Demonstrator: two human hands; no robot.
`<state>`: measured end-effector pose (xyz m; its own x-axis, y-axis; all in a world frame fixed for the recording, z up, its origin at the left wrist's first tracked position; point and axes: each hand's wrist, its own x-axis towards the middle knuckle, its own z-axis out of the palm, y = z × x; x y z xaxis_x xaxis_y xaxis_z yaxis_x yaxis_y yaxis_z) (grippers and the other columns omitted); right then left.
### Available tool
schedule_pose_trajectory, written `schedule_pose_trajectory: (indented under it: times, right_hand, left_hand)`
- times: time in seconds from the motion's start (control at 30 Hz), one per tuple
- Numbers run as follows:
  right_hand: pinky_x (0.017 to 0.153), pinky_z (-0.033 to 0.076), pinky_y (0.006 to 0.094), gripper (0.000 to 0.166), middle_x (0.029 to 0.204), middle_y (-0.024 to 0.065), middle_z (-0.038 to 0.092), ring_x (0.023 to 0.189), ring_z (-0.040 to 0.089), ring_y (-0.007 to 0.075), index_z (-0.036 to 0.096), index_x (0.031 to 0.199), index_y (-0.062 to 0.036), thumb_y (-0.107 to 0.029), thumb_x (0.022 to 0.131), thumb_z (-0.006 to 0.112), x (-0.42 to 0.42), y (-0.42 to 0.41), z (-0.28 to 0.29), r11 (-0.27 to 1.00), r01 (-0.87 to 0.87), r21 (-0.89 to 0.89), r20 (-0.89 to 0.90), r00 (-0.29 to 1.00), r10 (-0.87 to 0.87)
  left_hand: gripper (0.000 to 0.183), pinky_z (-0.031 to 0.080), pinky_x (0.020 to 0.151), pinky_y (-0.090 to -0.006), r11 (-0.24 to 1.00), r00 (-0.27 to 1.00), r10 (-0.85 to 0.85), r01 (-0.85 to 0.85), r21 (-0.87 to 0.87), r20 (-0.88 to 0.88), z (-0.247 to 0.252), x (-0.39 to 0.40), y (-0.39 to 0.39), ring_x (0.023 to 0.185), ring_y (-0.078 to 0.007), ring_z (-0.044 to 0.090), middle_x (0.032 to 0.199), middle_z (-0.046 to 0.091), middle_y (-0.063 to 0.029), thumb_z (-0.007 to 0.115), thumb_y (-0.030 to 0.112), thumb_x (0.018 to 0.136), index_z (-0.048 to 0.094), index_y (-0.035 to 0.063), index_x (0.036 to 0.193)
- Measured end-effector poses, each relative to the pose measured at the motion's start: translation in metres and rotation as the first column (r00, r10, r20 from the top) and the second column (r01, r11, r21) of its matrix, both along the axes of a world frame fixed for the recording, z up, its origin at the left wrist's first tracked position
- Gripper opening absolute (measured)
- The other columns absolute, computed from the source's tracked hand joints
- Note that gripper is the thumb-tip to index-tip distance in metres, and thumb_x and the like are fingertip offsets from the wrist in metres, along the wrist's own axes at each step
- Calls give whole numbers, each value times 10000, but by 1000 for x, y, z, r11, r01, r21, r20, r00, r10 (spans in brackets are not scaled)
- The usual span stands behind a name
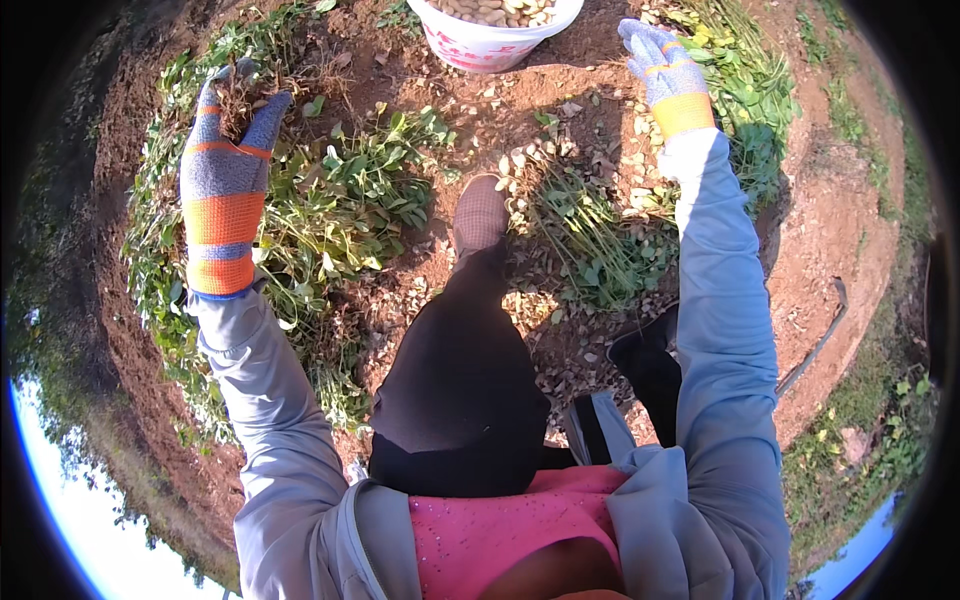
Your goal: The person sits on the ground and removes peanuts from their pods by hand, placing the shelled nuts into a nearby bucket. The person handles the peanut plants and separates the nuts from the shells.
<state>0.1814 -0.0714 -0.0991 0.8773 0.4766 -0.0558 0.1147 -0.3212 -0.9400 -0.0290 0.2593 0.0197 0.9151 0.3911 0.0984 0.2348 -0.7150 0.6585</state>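
Note:
My left hand, in a grey-blue and orange knit glove, grips the brown roots of a peanut plant between thumb and fingers. Leafy stems lie around and below that hand. My right hand, gloved alike, is stretched out at the upper right beside a heap of green peanut plants. Its fingers are extended, and nothing shows in them; the palm side is hidden. Pale peanut pods lie on the soil below its wrist. A white bucket with red print holds many peanuts between the two hands.
A bundle of pulled peanut plants lies right of my brown shoe, pods towards the shoe. More leafy plants cover the ground at left. A dark curved stick-like object rests on the soil at far right.

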Motion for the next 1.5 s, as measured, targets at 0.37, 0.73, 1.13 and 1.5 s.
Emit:
schedule_pose_trajectory:
  times: [0.37,0.73,1.13,1.5]
  right_hand:
    - [898,400,350,524,1145,161,545,1065,513,285,486,1180,-40,-344,778,631,-142,-61,-92,760,-206,-616,-172,977,126]
    - [782,462,324,565,1000,183,595,889,587,251,491,1116,37,-354,746,665,-140,-53,-61,881,-255,-399,-492,870,29]
    - [741,466,324,433,1036,166,582,850,592,257,470,1131,-21,-160,741,598,-185,-64,-60,954,97,-283,-231,959,-166]
    - [669,476,383,311,914,163,579,786,574,318,514,1053,-24,-204,802,556,-213,-30,-36,741,-60,-668,174,956,235]
  left_hand:
    - [519,447,834,-315,953,947,-92,174,250,-308,-74,-3,-51,986,-253,563,1088,577,-117,695,270,738,500,41,1162]
    - [460,437,808,-343,574,483,-769,232,-785,-419,-205,-20,-153,929,-262,580,1002,605,-151,522,448,849,590,43,1058]
    - [383,413,819,-296,-88,923,-337,-230,-969,-188,-174,14,-190,925,-104,497,995,555,-14,596,276,829,509,69,1139]
    - [384,513,603,-284,-179,924,-335,-253,-951,-183,-152,20,-197,735,-131,598,896,595,-30,637,141,802,475,73,1143]
